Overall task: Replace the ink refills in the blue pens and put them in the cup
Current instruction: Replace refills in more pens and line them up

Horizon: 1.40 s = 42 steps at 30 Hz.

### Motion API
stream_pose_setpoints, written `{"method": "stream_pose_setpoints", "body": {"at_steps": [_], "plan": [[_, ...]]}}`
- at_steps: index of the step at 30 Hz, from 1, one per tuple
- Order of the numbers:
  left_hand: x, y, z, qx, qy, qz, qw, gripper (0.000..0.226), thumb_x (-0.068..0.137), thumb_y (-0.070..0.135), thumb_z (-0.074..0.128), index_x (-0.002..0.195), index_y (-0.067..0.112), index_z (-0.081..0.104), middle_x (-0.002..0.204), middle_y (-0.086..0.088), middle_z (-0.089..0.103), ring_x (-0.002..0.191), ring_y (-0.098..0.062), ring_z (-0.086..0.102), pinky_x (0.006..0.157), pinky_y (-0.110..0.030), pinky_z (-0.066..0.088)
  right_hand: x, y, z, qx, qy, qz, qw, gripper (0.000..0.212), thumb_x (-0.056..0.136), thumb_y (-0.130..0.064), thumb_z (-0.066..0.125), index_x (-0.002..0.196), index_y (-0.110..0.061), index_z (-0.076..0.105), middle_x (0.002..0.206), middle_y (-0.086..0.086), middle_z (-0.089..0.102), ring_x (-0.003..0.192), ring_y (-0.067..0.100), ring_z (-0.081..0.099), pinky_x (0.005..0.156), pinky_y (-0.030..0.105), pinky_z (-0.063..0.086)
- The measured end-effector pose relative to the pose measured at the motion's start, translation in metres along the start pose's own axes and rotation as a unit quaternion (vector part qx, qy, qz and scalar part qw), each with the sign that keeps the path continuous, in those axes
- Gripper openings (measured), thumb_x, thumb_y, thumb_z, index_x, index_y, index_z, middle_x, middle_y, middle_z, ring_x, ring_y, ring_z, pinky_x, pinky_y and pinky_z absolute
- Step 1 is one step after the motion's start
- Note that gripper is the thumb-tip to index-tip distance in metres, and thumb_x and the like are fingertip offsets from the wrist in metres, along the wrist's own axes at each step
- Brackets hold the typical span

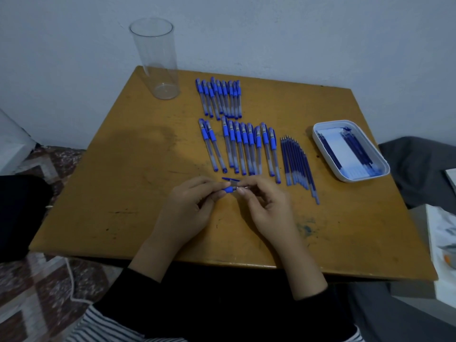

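the left hand (195,201) curled round the blue grip end of one pen (230,189) and the right hand (266,206) pinched its metal tip, just above the table (123,181) near the front. what seemed its cap (230,179) lay just behind. the pen looked light, stiff and slick, so the rubbery grip seemed the best hold while the tip was twisted. the thin refills (296,161) would likely bend if squeezed mid-length. the cup (158,60) stood empty, well apart.
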<state>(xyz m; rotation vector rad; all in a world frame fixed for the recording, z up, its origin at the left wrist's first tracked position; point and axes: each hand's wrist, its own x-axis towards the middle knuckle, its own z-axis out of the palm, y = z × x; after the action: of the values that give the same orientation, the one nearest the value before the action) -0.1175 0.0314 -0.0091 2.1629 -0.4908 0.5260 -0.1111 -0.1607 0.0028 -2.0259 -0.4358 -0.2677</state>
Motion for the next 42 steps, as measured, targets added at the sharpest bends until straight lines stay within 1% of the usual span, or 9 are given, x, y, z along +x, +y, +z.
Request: {"method": "stream_pose_setpoints", "body": {"at_steps": [5, 10, 14, 19, 25, 30, 33, 37, 42], "plan": [[0.0005, -0.0008, 0.0022, -0.016, 0.016, -0.006, 1.000, 0.020, 0.094, 0.019, 0.066, 0.109, 0.011, 0.077, 0.099, 0.001, 0.072, 0.086, -0.007, 0.066, 0.076, -0.013, 0.047, -0.0004, -0.0039, -0.0008, 0.047, -0.005, 0.014, 0.999, 0.029, 0.090, -0.025, 0.068, 0.119, -0.024, 0.064, 0.107, -0.007, 0.063, 0.098, 0.013, 0.063, 0.085, 0.022, 0.053], [-0.0012, -0.0010, 0.0007, -0.003, -0.003, -0.008, 1.000, 0.021, 0.094, 0.016, 0.067, 0.112, 0.011, 0.077, 0.101, 0.004, 0.072, 0.088, -0.006, 0.065, 0.075, -0.016, 0.048, 0.0002, -0.0007, -0.0012, 0.004, -0.006, 0.002, 1.000, 0.011, 0.093, -0.018, 0.063, 0.102, -0.016, 0.069, 0.097, -0.009, 0.065, 0.096, 0.008, 0.062, 0.083, 0.019, 0.050], [0.0006, -0.0001, 0.0019, -0.011, 0.017, -0.003, 1.000, 0.020, 0.092, 0.011, 0.068, 0.110, 0.010, 0.077, 0.100, 0.001, 0.072, 0.089, -0.009, 0.067, 0.077, -0.019, 0.051, 0.0002, -0.0017, -0.0020, 0.064, -0.005, 0.035, 0.997, 0.024, 0.089, -0.027, 0.068, 0.111, -0.016, 0.068, 0.100, -0.006, 0.065, 0.093, 0.016, 0.064, 0.081, 0.025, 0.054], [-0.0013, 0.0000, -0.0002, -0.010, -0.001, -0.006, 1.000, 0.023, 0.093, 0.016, 0.067, 0.113, 0.012, 0.077, 0.101, 0.003, 0.072, 0.089, -0.008, 0.066, 0.075, -0.023, 0.054, 0.0007, -0.0002, -0.0006, 0.019, -0.010, 0.028, 0.999, 0.013, 0.092, -0.025, 0.061, 0.099, -0.016, 0.068, 0.091, -0.008, 0.065, 0.090, 0.012, 0.062, 0.078, 0.030, 0.053], [-0.0003, -0.0010, 0.0017, -0.021, 0.019, -0.005, 1.000, 0.019, 0.093, 0.015, 0.068, 0.109, 0.010, 0.077, 0.100, 0.003, 0.072, 0.089, -0.006, 0.066, 0.077, -0.018, 0.050, 0.0004, -0.0008, -0.0014, 0.074, -0.007, 0.045, 0.996, 0.016, 0.090, -0.021, 0.070, 0.106, -0.018, 0.068, 0.096, -0.005, 0.066, 0.089, 0.016, 0.064, 0.079, 0.028, 0.055], [-0.0015, -0.0021, 0.0021, -0.020, 0.004, -0.008, 1.000, 0.024, 0.096, 0.022, 0.063, 0.112, 0.011, 0.077, 0.100, 0.003, 0.071, 0.087, -0.009, 0.066, 0.073, -0.024, 0.053, 0.0002, 0.0009, -0.0025, 0.080, -0.015, 0.042, 0.996, 0.014, 0.090, -0.011, 0.069, 0.104, -0.012, 0.069, 0.095, -0.004, 0.068, 0.090, 0.016, 0.064, 0.079, 0.028, 0.054], [-0.0008, -0.0020, 0.0021, -0.024, 0.014, -0.010, 1.000, 0.022, 0.096, 0.020, 0.064, 0.111, 0.010, 0.077, 0.100, 0.003, 0.071, 0.088, -0.008, 0.066, 0.074, -0.020, 0.051, 0.0012, -0.0018, -0.0023, 0.103, -0.013, 0.057, 0.993, 0.019, 0.089, -0.017, 0.072, 0.107, -0.013, 0.069, 0.093, -0.005, 0.068, 0.087, 0.016, 0.065, 0.077, 0.027, 0.055], [-0.0011, -0.0014, 0.0016, -0.014, 0.004, -0.009, 1.000, 0.022, 0.094, 0.018, 0.066, 0.112, 0.011, 0.077, 0.101, 0.002, 0.072, 0.090, -0.011, 0.067, 0.075, -0.027, 0.055, 0.0007, -0.0007, -0.0028, 0.084, -0.014, 0.051, 0.995, 0.011, 0.090, -0.013, 0.068, 0.101, -0.013, 0.070, 0.090, -0.009, 0.068, 0.086, 0.011, 0.065, 0.077, 0.020, 0.052], [-0.0005, -0.0016, 0.0023, -0.017, 0.015, -0.010, 1.000, 0.020, 0.093, 0.015, 0.068, 0.109, 0.009, 0.078, 0.100, 0.002, 0.072, 0.089, -0.010, 0.067, 0.075, -0.025, 0.053, 0.0018, -0.0063, -0.0048, 0.151, -0.021, 0.082, 0.985, 0.024, 0.088, -0.017, 0.072, 0.111, -0.013, 0.069, 0.095, -0.007, 0.070, 0.088, 0.012, 0.067, 0.079, 0.024, 0.055]]}}
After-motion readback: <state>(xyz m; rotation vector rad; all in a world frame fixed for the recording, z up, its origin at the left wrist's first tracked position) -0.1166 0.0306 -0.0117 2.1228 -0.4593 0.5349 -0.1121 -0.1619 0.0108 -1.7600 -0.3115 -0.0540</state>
